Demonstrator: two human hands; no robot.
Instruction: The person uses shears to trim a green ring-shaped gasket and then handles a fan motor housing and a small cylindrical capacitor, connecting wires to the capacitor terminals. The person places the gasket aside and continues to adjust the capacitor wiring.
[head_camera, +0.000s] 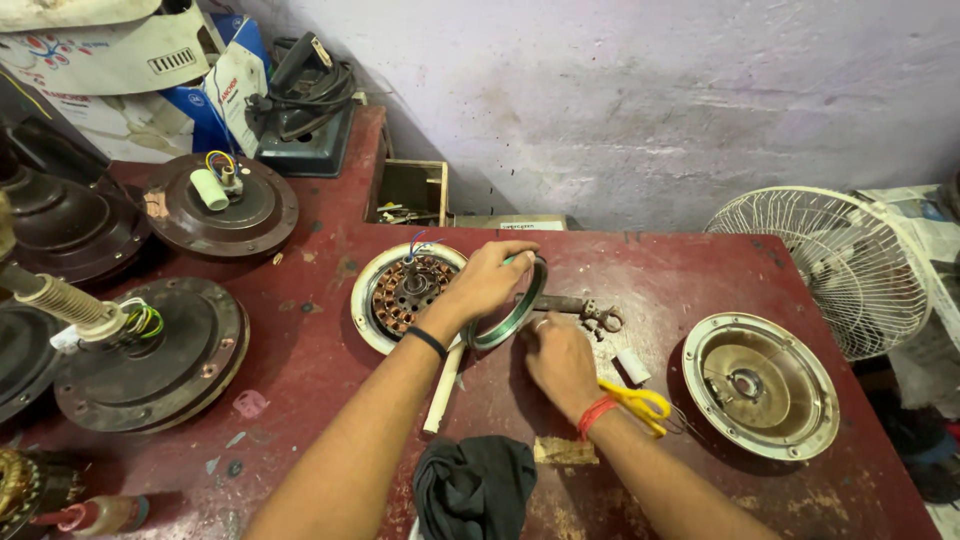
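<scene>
Where walls peel: red workbench (700, 280).

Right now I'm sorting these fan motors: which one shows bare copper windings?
The one under the left hand: motor with exposed copper coils; others are covered.

Both bare forearms reached forward from the lower edge of the view. The left hand (487, 280) was raised, knuckles up, fingers curled in a grip, a black band at its wrist. The right hand (560, 358) lay lower, palm down, fingers bent, red thread around its wrist.
</scene>
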